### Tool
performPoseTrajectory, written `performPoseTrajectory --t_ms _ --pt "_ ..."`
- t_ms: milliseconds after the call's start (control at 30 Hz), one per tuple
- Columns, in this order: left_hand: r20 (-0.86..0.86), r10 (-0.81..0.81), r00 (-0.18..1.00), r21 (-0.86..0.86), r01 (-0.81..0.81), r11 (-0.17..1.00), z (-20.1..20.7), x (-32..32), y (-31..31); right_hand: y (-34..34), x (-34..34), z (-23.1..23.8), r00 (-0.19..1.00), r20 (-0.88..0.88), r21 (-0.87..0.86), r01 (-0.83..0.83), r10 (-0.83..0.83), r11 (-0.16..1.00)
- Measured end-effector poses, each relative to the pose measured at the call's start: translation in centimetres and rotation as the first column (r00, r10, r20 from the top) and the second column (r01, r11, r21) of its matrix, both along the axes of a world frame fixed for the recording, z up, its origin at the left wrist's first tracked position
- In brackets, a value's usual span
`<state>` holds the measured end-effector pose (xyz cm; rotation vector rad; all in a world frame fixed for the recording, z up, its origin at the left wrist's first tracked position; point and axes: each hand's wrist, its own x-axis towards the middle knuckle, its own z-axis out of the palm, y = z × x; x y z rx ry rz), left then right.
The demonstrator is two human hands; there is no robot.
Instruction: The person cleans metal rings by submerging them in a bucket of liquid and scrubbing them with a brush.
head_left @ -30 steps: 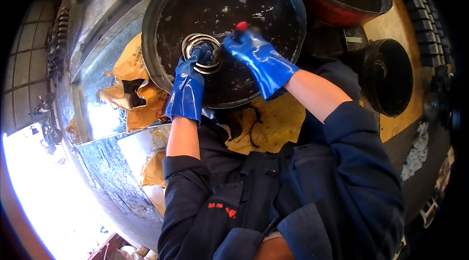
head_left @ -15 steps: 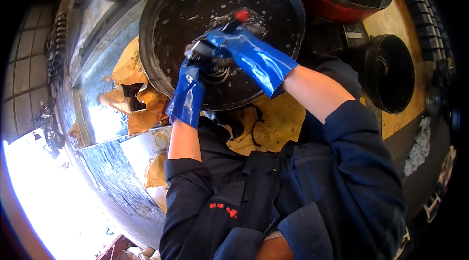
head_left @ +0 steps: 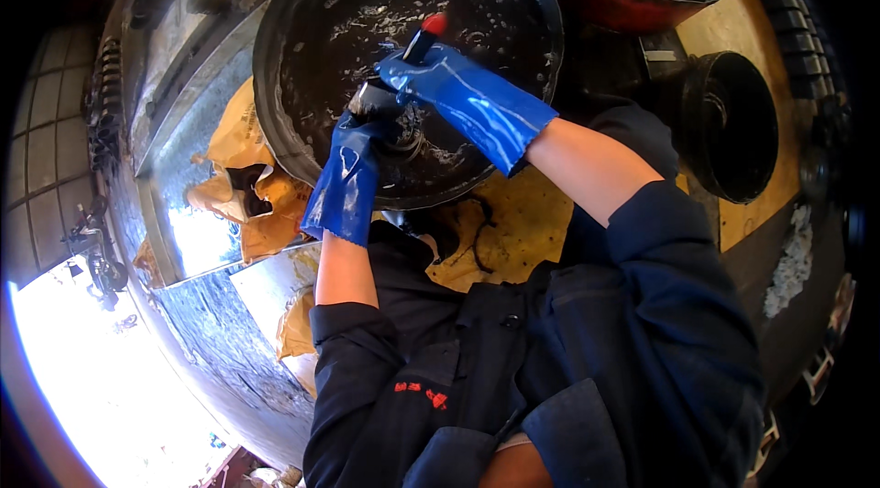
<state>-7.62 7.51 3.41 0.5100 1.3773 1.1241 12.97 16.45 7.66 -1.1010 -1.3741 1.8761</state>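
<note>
Both my hands wear long blue rubber gloves and are over a wide round black tub (head_left: 266, 89) of dark liquid with foam flecks. In my left hand (head_left: 348, 153), fingers closed, is a dark, wet, shiny part (head_left: 373, 99); its exact kind does not show. My right hand (head_left: 445, 85) grips a black-handled tool with a red end (head_left: 433, 25), which points up and away from me. The tool's working end is hidden by the glove, close to the dark part. Drips and ripples show in the liquid below the hands.
A red tub (head_left: 632, 11) stands at the far right. Nearer on the right is a black bucket (head_left: 698, 131) tipped toward me. Torn brown paper sacks (head_left: 240, 131) lie left of the black tub. Yellowish board (head_left: 522, 222) lies under my legs.
The red end of the tool has shifted a little to the left, and its handle shows more clearly. Foam and ripples on the liquid have changed. Both hands keep their hold.
</note>
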Motion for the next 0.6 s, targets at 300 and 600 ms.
performPoseTrajectory --t_ms 300,600 --pt "0.043 -0.083 0.996 -0.201 0.089 0.976 0.9 2.8 1.1 0.0 4.8 0.2 0.904 0.406 0.059 0.12 -0.134 0.991" --pt "-0.036 -0.237 0.971 -0.143 0.23 0.963 -6.5 5.7 2.1 2.3 7.2 -2.3 0.903 0.349 0.046 0.253 -0.253 0.966"
